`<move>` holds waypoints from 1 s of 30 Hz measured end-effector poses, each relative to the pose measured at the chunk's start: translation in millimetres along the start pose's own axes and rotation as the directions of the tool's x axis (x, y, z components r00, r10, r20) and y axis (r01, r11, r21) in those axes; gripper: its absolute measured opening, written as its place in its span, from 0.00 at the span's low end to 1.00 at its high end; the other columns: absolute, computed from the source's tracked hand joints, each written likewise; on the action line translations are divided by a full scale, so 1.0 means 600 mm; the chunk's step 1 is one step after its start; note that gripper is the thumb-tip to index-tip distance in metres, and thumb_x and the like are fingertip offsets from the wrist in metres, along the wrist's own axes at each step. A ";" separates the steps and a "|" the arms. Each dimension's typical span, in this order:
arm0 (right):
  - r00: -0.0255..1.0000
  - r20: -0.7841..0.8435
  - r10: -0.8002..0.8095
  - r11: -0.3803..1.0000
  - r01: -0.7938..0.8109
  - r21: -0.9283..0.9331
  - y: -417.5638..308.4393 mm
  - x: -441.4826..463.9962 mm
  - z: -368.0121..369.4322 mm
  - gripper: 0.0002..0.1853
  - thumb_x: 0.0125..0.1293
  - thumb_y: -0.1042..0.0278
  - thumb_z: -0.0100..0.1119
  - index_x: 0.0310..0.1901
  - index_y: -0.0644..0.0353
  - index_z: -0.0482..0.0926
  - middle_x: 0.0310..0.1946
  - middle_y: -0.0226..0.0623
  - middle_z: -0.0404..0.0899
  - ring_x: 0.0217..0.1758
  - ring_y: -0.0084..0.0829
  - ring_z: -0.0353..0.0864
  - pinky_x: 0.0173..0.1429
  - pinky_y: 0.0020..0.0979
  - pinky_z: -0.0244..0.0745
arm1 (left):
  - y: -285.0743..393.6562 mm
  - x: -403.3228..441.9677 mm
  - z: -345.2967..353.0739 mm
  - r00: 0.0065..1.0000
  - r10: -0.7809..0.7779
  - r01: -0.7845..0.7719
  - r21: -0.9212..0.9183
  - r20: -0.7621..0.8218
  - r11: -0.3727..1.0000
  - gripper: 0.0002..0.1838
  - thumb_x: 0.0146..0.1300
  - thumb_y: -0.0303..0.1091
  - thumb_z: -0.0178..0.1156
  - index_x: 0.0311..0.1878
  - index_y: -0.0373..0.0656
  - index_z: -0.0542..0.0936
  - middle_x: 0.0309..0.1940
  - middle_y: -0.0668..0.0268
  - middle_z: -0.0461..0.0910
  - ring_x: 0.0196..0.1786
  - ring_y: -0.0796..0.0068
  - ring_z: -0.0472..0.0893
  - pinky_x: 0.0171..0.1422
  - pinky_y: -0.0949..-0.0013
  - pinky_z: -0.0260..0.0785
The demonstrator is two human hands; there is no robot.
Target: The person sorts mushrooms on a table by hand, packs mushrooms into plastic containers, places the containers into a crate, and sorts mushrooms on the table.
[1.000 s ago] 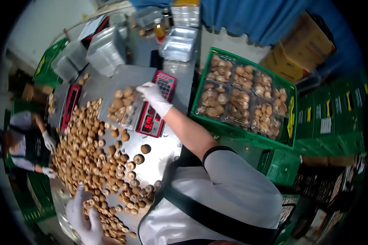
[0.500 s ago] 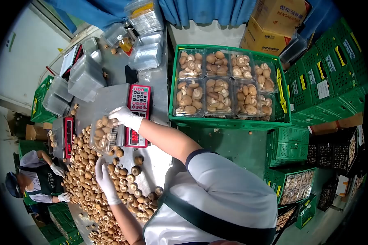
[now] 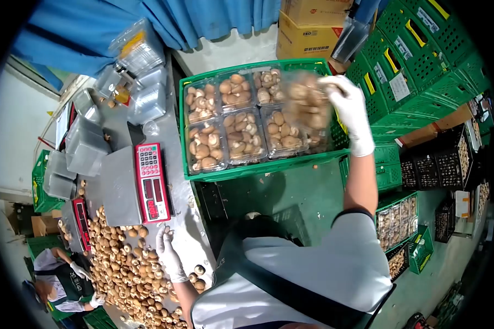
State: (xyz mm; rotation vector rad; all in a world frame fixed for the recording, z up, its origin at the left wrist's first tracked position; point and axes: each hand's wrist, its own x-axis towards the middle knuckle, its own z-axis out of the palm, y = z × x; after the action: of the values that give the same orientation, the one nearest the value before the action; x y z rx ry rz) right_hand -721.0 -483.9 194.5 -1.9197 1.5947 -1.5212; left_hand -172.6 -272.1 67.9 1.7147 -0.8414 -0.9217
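Note:
My right hand (image 3: 348, 109), in a white glove, grips a clear plastic pack of mushrooms (image 3: 306, 101), blurred by motion, by its right edge. The pack hangs tilted over the right end of a green crate (image 3: 203, 176) that holds several packs of mushrooms (image 3: 241, 134). White-gloved too, my left hand (image 3: 171, 257) is low over the metal table (image 3: 189, 236), beside a heap of loose brown mushrooms (image 3: 126, 263). Its fingers look slightly bent and apart, with nothing plainly in them. Near it stands a red-framed scale (image 3: 152, 183) with a bare grey plate.
Stacked empty clear trays (image 3: 88, 148) stand behind the scale. At the far left a co-worker (image 3: 60, 277) in white gloves is beside the heap and a second scale (image 3: 81, 222). Green crates (image 3: 422, 66) are stacked at right, cardboard boxes (image 3: 307, 38) at the back.
My right hand has carried the mushroom pack from the scale rightward to above the green crate. My left hand has stayed near the heap and drawn back slightly. The view has turned right.

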 end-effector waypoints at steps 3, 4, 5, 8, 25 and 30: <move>0.947 0.090 0.309 0.946 -0.315 0.074 0.116 -0.013 -0.094 0.12 0.64 0.77 0.54 0.45 0.63 0.85 0.40 0.31 0.86 0.41 0.21 0.81 0.50 0.24 0.75 | 0.018 0.006 0.054 0.993 0.086 -0.090 0.042 0.080 0.995 0.17 0.77 0.31 0.50 0.63 0.38 0.77 0.53 0.64 0.81 0.50 0.77 0.79 0.61 0.71 0.70; 0.899 0.141 0.414 0.899 -0.428 0.087 0.163 -0.022 -0.107 0.12 0.65 0.77 0.54 0.45 0.64 0.85 0.41 0.29 0.86 0.42 0.19 0.81 0.51 0.23 0.75 | 0.050 -0.003 0.078 0.989 0.099 -0.109 0.083 0.113 0.991 0.17 0.77 0.30 0.51 0.63 0.37 0.77 0.53 0.63 0.81 0.52 0.76 0.79 0.62 0.70 0.70; 0.878 0.208 0.432 0.851 -0.473 0.229 0.222 -0.039 -0.105 0.12 0.67 0.77 0.53 0.45 0.65 0.85 0.40 0.28 0.86 0.42 0.19 0.81 0.51 0.24 0.75 | 0.053 -0.003 0.092 0.978 0.143 -0.153 0.061 0.151 0.986 0.16 0.76 0.29 0.51 0.63 0.36 0.77 0.54 0.63 0.81 0.53 0.75 0.79 0.64 0.70 0.69; 0.836 -0.031 0.548 0.773 -0.492 0.402 0.358 -0.104 -0.027 0.11 0.67 0.76 0.55 0.47 0.63 0.85 0.41 0.32 0.87 0.42 0.26 0.84 0.52 0.27 0.77 | 0.053 -0.004 0.111 0.958 0.173 -0.198 0.092 0.228 0.976 0.16 0.75 0.27 0.52 0.62 0.35 0.76 0.55 0.61 0.81 0.58 0.73 0.79 0.67 0.69 0.68; 0.838 -0.269 0.475 0.791 -0.540 -0.288 0.543 -0.146 -0.014 0.20 0.69 0.62 0.58 0.58 0.63 0.79 0.51 0.54 0.82 0.55 0.53 0.81 0.61 0.44 0.75 | 0.034 0.199 0.235 0.933 0.352 -0.358 0.106 0.073 0.928 0.17 0.74 0.30 0.56 0.63 0.37 0.76 0.58 0.61 0.78 0.61 0.69 0.76 0.67 0.66 0.67; 0.782 -0.168 0.600 0.740 -0.622 -0.257 0.465 -0.124 0.004 0.17 0.71 0.58 0.55 0.52 0.60 0.82 0.43 0.54 0.85 0.50 0.54 0.84 0.56 0.46 0.78 | 0.049 0.420 0.377 0.975 0.185 -0.220 0.418 0.122 0.881 0.25 0.75 0.43 0.54 0.64 0.31 0.75 0.61 0.52 0.78 0.63 0.61 0.76 0.69 0.64 0.65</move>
State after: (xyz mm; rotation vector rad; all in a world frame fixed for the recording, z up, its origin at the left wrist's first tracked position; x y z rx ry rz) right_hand -876.3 -532.1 -44.2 -1.2272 2.2989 -1.1149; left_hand -254.6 -593.5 -6.7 1.9224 -1.3298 -0.6959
